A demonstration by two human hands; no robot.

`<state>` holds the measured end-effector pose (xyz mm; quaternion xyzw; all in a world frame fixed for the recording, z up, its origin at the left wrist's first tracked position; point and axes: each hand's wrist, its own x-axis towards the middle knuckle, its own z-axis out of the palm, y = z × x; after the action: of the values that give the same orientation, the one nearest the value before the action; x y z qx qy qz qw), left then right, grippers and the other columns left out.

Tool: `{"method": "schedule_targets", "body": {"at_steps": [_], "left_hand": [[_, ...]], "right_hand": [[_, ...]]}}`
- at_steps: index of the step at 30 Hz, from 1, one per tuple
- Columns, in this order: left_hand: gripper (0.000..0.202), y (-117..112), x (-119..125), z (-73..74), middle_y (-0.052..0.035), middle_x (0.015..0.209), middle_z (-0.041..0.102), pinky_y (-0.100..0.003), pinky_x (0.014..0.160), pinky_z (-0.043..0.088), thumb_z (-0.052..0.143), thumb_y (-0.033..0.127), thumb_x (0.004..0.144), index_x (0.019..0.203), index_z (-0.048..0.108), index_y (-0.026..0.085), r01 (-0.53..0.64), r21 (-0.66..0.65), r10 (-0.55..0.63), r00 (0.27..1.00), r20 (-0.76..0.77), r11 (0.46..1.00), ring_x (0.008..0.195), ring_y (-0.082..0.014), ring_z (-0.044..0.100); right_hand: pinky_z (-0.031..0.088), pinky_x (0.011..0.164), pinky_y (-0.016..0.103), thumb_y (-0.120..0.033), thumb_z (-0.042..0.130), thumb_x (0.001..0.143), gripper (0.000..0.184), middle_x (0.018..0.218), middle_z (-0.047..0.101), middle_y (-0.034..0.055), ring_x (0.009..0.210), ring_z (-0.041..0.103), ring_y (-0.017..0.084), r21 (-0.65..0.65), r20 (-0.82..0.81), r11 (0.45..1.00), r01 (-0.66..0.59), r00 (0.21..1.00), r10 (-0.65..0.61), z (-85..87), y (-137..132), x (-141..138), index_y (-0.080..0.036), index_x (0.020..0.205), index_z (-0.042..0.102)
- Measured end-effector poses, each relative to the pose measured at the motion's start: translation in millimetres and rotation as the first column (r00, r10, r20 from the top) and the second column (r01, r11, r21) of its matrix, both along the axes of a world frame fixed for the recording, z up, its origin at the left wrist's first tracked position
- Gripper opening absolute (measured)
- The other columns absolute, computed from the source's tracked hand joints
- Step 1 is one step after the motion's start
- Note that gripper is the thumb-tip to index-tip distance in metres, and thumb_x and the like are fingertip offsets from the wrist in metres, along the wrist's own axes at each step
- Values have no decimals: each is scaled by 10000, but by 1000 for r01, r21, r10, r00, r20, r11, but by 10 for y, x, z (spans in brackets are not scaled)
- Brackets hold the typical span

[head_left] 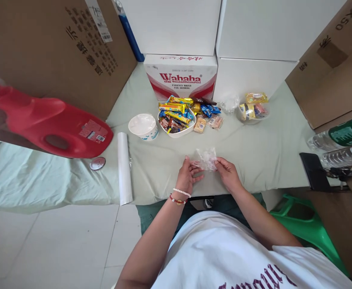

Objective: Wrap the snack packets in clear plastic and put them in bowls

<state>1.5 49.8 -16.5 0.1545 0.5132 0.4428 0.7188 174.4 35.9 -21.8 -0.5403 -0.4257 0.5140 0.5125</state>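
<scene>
Between my two hands, just above the cloth-covered table, is a crinkled piece of clear plastic film point(207, 159). My right hand point(227, 173) pinches its right edge between thumb and fingers. The left edge lies at the thumb and forefinger of my left hand point(188, 175), whose lower fingers are spread apart. Beyond them stands a white heart-shaped bowl point(180, 133) filled with wrapped snacks point(176, 116). To its left is a white paper tub point(143, 127) with a blue print, its top looking covered by film. Several wrapped snacks point(200, 124) lie right of the bowl.
A clear-covered bowl of snacks point(253, 113) and crumpled film point(230, 104) sit at the back right. On the left are a white roll point(124, 168), a round lid point(97, 163) and a red jug point(58, 128). A Wahaha carton point(180, 76) stands behind; bottles point(344, 156) lie right.
</scene>
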Motion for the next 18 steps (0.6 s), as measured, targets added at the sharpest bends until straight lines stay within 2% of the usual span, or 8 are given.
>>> {"method": "schedule_targets", "body": {"at_steps": [2, 4, 6, 9, 12, 15, 17, 18], "left_hand": [[652, 8, 9, 32, -60, 915, 725, -298, 620, 585, 840, 723, 608, 927, 653, 186, -3, -1, 3, 1000, 3, 1000, 791, -184, 701], [611, 25, 11, 22, -26, 847, 707, -263, 598, 551, 949, 545, 522, 899, 643, 173, -46, 46, 47, 999, -10, 998, 722, -150, 668], [584, 36, 3, -21, 21, 776, 663, -226, 564, 500, 968, 446, 489, 871, 618, 176, -107, 90, 109, 994, -18, 990, 650, -107, 617], [539, 24, 16, -87, 72, 732, 595, -191, 534, 437, 933, 462, 557, 864, 573, 204, -180, 121, 185, 982, -36, 976, 614, -70, 557], [489, -17, 94, -100, 81, 730, 560, -184, 528, 415, 900, 480, 633, 859, 556, 215, -207, 184, 224, 971, -77, 961, 617, -65, 524], [445, -54, 193, -54, 71, 741, 558, -192, 544, 425, 857, 509, 708, 878, 570, 216, -177, 301, 219, 969, -111, 937, 621, -72, 506], [446, -68, 214, -14, 64, 753, 565, -196, 563, 436, 844, 528, 728, 897, 574, 217, -145, 342, 191, 976, -106, 928, 634, -78, 513], [455, -69, 202, 1, 63, 753, 564, -196, 564, 434, 844, 538, 728, 902, 571, 217, -135, 343, 180, 978, -104, 930, 633, -79, 512]], "right_hand": [[500, 801, 318, -560, 726, 847, 339, 826, 717, 6, 792, 618, 182, 21, 18, 996, -81, 997, 81, 3, -14, -58, -234, 919, 784], [505, 798, 317, -560, 721, 844, 343, 829, 715, 9, 794, 623, 181, 8, -18, 995, -104, 994, 104, -1, -1, -80, -228, 915, 772], [500, 713, 299, -570, 726, 818, 366, 799, 689, 8, 727, 592, 167, -56, -79, 997, -55, 996, 50, -21, 32, -41, -219, 920, 749], [461, 592, 273, -590, 737, 772, 415, 801, 662, 11, 657, 542, 150, -164, -64, 983, 77, 994, -88, -35, 68, 92, -213, 942, 696], [471, 632, 278, -594, 650, 864, 388, 850, 651, 19, 704, 552, 152, -47, 123, 985, 168, 979, -161, 30, 45, 170, -222, 972, 653], [498, 715, 299, -578, 661, 864, 435, 1002, 671, 50, 859, 604, 184, 42, 249, 999, 21, 968, -31, 118, 23, 99, -235, 1132, 638], [494, 699, 301, -544, 763, 761, 561, 1018, 673, 49, 860, 607, 192, -15, 265, 998, -62, 962, 64, 134, 45, 17, -242, 1209, 613], [484, 681, 297, -523, 787, 726, 564, 965, 665, 35, 816, 596, 184, -46, 246, 996, -74, 966, 83, 127, 67, -12, -240, 1184, 618]]}}
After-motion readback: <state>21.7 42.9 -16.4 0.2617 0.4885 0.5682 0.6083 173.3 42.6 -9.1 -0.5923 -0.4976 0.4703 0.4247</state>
